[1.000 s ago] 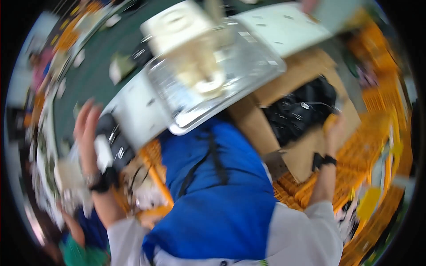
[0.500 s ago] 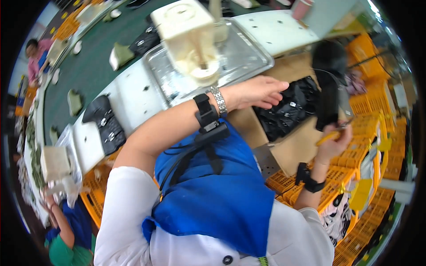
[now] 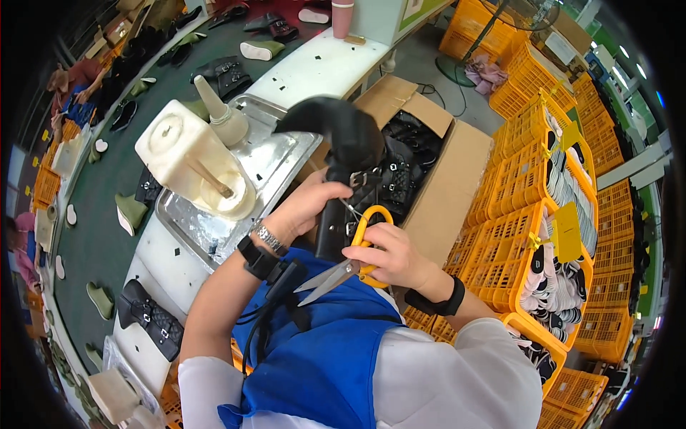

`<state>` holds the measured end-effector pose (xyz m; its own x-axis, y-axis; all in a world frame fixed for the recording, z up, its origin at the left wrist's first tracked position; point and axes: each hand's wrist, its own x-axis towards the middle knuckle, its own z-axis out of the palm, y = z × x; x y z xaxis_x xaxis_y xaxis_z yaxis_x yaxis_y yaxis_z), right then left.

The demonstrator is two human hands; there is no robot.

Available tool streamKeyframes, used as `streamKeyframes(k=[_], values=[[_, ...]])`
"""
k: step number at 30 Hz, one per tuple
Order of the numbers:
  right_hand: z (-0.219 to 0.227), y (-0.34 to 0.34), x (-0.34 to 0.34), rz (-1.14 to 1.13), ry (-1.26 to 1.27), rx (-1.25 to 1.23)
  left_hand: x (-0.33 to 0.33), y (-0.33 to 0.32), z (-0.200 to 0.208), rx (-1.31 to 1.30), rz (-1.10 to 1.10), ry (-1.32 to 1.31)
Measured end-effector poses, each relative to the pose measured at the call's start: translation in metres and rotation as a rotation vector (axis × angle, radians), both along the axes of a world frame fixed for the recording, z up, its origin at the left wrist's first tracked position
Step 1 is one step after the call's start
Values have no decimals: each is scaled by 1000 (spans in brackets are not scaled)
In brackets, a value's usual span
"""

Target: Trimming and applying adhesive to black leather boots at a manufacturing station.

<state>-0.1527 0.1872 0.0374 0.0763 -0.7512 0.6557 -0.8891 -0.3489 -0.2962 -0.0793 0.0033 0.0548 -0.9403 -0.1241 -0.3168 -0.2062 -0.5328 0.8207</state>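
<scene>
Between my hands, a black boot upper (image 3: 336, 229) with silver buckles stands upright, its curved top blurred by motion. My left hand (image 3: 306, 207) grips its left side, thumb across the front near a buckle. My right hand (image 3: 391, 256) is closed around scissors (image 3: 331, 279) with yellow handles. The blades are parted and point down and left, over my blue apron. My right fingertips are close to the upper's lower edge; whether they touch it I cannot tell. Just behind, an open cardboard box (image 3: 457, 189) holds several black buckled uppers (image 3: 409, 168).
Left of me, a metal tray (image 3: 286, 168) carries a cut-open white container (image 3: 189, 161) with a brush and a white bottle (image 3: 227, 118). Another black upper (image 3: 150, 318) lies on the white tabletop. Stacked orange crates (image 3: 493, 261) stand at right, a fan (image 3: 525, 11) beyond.
The black upper has come from the right, over the box, to in front of me. My left hand has closed on it, and the scissors have come in with my right hand. The view has turned right.
</scene>
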Motion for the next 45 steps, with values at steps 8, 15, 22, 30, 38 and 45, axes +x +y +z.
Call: streamKeyframes(k=[8,15,22,30,38,45], values=[[31,18,6,273,-1349,125,52,-15,-10,-23,5,180],[61,6,-38,502,-1878,-219,66,14,-15,-171,-265,-68],[94,-57,-133,265,-1703,-384,7,3,-1,-1113,-666,84],[132,-49,-157,827,-2060,-256,-6,-20,-32,85,-169,-171],[108,-47,-118,622,-1959,-115,0,-5,-57,-574,-398,-27],[102,-58,-168,211,-1676,-339,16,20,-29,-969,-594,221]])
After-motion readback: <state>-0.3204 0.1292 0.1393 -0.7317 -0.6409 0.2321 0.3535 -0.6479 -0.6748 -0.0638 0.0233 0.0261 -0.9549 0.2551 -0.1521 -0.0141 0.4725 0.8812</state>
